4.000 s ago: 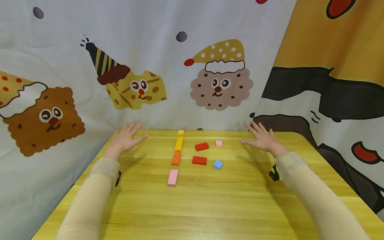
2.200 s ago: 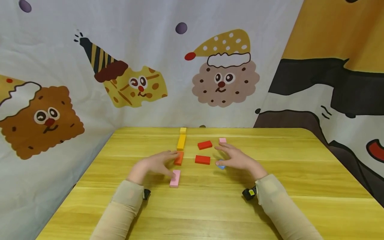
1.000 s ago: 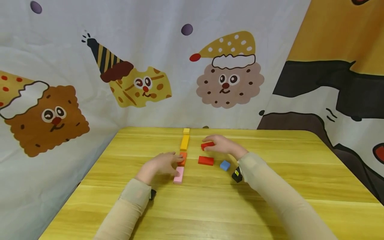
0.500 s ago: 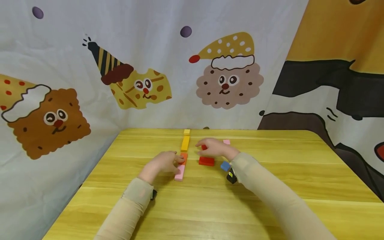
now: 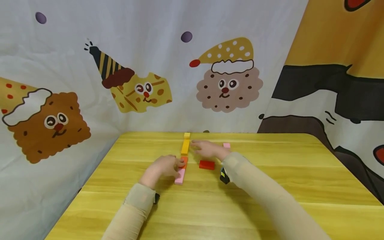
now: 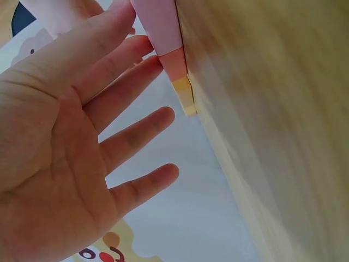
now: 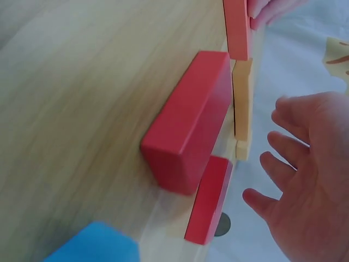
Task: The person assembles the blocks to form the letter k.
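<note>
My left hand [image 5: 165,166] touches the long pink block [image 5: 179,179] with its thumb and the orange block [image 5: 184,162] with fingertips, its fingers spread and fairly straight. Pink and orange stand end to end. Beyond them, in the same line, lie a long yellow block [image 5: 185,147] and a small pale yellow one [image 5: 187,135]. Beside the long yellow block hovers my right hand [image 5: 208,149], holding nothing, fingers loosely bent. Nearer, a red block [image 5: 207,165] lies crosswise on the table. A second red block [image 7: 210,199] shows in the right wrist view; my right hand hides it in the head view.
A small pink block [image 5: 226,145] lies behind my right forearm. The blue block [image 7: 98,245] is close to my right wrist, mostly covered in the head view. A printed curtain [image 5: 150,30] hangs at the back edge of the wooden table [image 5: 192,210].
Both hands came inward from the table's sides. The long pink block slid forward until it met the orange one. My right hand passed over the far red block toward the yellow block.
</note>
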The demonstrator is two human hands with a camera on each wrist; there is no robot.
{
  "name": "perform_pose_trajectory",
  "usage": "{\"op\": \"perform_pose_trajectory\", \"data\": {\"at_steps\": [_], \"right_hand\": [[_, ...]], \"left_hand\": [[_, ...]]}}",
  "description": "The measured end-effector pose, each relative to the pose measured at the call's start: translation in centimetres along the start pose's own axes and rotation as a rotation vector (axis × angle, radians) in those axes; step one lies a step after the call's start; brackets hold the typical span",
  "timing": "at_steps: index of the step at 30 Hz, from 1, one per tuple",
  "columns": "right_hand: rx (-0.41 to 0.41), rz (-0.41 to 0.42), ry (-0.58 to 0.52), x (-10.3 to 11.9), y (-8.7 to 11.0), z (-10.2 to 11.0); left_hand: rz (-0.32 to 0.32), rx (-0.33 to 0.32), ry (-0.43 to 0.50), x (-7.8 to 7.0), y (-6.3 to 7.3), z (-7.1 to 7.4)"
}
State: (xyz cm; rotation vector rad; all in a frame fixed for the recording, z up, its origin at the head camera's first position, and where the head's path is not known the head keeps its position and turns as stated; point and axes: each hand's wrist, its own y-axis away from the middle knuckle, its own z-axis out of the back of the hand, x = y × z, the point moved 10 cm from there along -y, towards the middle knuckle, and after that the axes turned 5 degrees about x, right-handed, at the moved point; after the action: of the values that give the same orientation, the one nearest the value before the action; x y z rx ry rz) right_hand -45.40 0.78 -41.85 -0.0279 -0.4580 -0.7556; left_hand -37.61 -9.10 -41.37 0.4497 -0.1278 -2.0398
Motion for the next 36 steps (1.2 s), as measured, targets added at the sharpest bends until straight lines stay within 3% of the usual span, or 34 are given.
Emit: {"op": "perform_pose_trajectory", "data": {"at_steps": [9, 13, 24, 36], "right_hand": [[0.078, 0.011, 0.096, 1.1, -1.6, -1.3], [0.089, 0.011, 0.097, 1.4, -1.7, -1.6], [0.123, -0.010, 0.115, 1.4, -2.0, -2.0], [0.125, -0.014, 0.116, 1.6, -1.6, -2.0]], "left_hand": [[-0.028, -0.017, -0.094, -0.2, -0.1, -0.1], [-0.042, -0.023, -0.080, -0.2, -0.4, -0.1], [0.009, -0.044, -0.001, 0.6, -0.3, 0.3], [0.010, -0.023, -0.015, 0.6, -0.3, -0.1]]}}
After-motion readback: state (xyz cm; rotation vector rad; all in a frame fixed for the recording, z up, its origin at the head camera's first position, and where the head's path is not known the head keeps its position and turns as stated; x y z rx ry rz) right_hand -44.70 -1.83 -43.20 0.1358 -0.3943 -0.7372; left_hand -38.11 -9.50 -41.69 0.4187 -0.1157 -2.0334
